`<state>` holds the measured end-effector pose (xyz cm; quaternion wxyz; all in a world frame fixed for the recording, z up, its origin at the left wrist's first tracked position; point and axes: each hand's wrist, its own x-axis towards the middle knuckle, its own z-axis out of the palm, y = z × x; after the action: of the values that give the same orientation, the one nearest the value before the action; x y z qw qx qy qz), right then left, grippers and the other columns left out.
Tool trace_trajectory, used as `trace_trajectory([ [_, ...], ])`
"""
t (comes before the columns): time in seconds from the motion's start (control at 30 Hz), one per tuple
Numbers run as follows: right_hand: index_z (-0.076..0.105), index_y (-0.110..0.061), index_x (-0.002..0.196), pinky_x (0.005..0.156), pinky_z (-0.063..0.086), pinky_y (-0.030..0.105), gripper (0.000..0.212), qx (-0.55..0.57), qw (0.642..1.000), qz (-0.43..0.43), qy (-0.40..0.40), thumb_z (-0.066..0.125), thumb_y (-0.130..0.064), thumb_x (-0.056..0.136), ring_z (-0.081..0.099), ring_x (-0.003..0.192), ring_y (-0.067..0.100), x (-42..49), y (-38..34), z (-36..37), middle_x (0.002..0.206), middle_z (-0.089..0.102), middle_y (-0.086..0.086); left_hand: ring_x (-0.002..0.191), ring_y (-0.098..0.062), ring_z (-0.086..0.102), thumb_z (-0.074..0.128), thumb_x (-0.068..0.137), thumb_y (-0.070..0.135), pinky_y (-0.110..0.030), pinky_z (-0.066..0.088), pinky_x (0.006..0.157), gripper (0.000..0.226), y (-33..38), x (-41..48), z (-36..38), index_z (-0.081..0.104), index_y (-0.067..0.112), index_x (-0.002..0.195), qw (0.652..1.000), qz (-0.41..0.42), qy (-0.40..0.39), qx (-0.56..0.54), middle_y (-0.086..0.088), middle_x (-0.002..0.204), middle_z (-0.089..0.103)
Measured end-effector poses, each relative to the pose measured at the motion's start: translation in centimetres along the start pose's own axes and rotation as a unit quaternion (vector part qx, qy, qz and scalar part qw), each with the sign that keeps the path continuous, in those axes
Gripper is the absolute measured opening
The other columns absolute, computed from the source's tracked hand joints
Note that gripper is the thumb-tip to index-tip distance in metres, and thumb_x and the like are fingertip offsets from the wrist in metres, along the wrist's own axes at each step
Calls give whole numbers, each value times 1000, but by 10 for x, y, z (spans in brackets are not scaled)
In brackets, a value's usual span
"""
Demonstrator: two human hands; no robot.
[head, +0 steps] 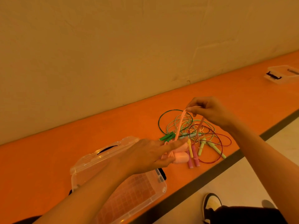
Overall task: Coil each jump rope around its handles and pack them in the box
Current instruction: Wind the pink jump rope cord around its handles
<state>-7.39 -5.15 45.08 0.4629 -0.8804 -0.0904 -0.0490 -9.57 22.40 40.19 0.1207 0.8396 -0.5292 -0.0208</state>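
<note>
Two hands are working above the orange bench (64,151). I am seeing the left hand (152,155) gripping the pink handles (179,156) (both together, as far as I can tell), thumb beneath and fingers lying over them. The right hand (210,110) is pinching the pink rope (182,120) between thumb and fingertips, holding a loop of it up, farther away than the handles. The clear box (163,189) is sitting open on the bench, near and left, under the left forearm. Loose ropes (202,131) are lying tangled just right of the left hand.
</note>
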Motion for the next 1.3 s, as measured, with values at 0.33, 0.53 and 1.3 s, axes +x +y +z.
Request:
trace_trajectory([
  [0.33,73,-13,92,59,47,14,4,-18,999,-31,6,70,-14,89,61,66,2,8,-10,41,77,68,-5,65,-4,27,52,96,53,-20,24,54,63,28,1,1,35,33,153,985,117,73,107,-2,95,69],
  [0.53,75,-11,91,65,47,24,9,6,1000,27,11,72,-19,87,60,69,6,8,11,34,82,70,9,67,-12,58,27,95,64,-21,43,50,69,16,2,-2,-2,42,154,994,87,46,38,-9,114,68],
  [1.3,71,-11,92,60,42,11,19,34,996,82,-5,54,-17,99,52,63,-5,-8,44,-15,68,63,-18,57,-10,55,44,87,70,-31,50,45,84,-22,-15,-3,15,28,154,993,-29,111,-14,6,85,65],
])
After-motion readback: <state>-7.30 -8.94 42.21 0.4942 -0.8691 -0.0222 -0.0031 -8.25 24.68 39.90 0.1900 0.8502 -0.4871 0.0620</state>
